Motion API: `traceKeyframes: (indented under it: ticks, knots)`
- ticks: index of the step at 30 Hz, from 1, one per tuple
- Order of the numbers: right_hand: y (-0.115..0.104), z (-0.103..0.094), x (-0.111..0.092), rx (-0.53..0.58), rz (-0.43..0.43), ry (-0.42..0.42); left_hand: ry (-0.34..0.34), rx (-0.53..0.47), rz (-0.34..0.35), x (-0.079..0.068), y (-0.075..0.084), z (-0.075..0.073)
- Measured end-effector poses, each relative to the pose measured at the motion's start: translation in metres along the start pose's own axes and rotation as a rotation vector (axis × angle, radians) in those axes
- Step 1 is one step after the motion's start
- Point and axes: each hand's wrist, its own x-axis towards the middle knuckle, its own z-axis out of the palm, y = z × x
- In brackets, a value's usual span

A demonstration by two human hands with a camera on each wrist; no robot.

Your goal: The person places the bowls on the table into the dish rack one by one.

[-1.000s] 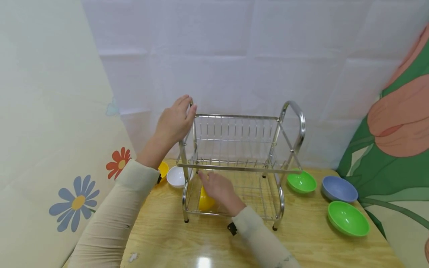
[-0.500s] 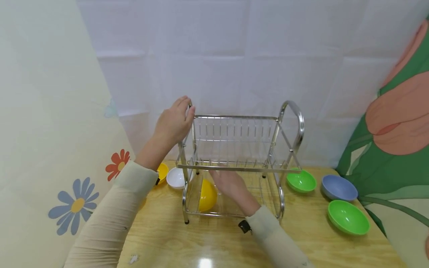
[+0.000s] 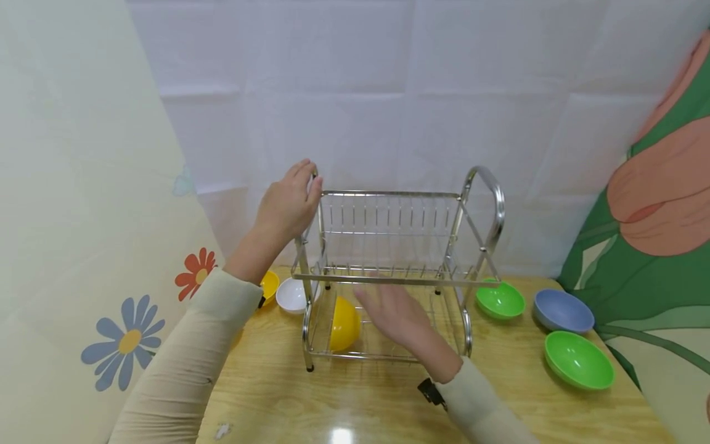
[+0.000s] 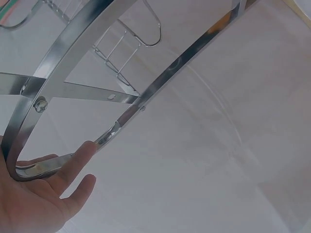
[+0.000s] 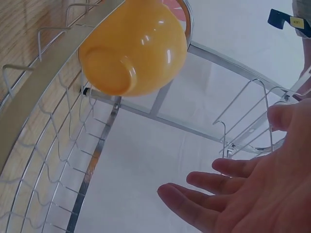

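Observation:
A two-tier metal dish rack [image 3: 333, 279] stands on the wooden table. My left hand [image 3: 288, 206] holds the top of its left handle, and in the left wrist view that hand's fingers [image 4: 73, 167] lie around the curved bar. At the left end of the lower tier, a yellow bowl [image 3: 345, 325] stands on its side, its rounded base facing right. Just right of the bowl is my right hand [image 3: 396, 314], fingers straight and holding nothing, partly behind the upper tier's front rail. The right wrist view shows its spread fingers [image 5: 204, 194] apart from the bowl.
Left of the rack sit a white bowl [image 3: 291, 295] and another yellow bowl [image 3: 270, 285], partly hidden by the left arm. To the right are a green bowl [image 3: 500, 300], a blue bowl [image 3: 563, 310] and a second green bowl [image 3: 579, 361]. A white sheet hangs behind.
My right hand has let go of the yellow bowl and drawn away to the right, uncovering it. The left hand stays on the handle.

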Motion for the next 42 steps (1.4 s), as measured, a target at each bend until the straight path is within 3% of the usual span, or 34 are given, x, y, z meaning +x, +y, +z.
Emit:
traceKeyframes:
  ticks: [18, 29, 42]
  knots:
    - [0.027, -0.022, -0.047, -0.069, -0.136, 0.066, 0.011, 0.012, 0.006, -0.002, -0.003, 0.000]
    - [0.053, -0.033, -0.072, -0.082, -0.223, 0.195, 0.003, 0.007, 0.005, -0.003, -0.004, -0.001]
    - [0.088, -0.055, -0.103, -0.069, -0.202, 0.365, 0.002, 0.011, -0.002, -0.005, -0.003, -0.001]
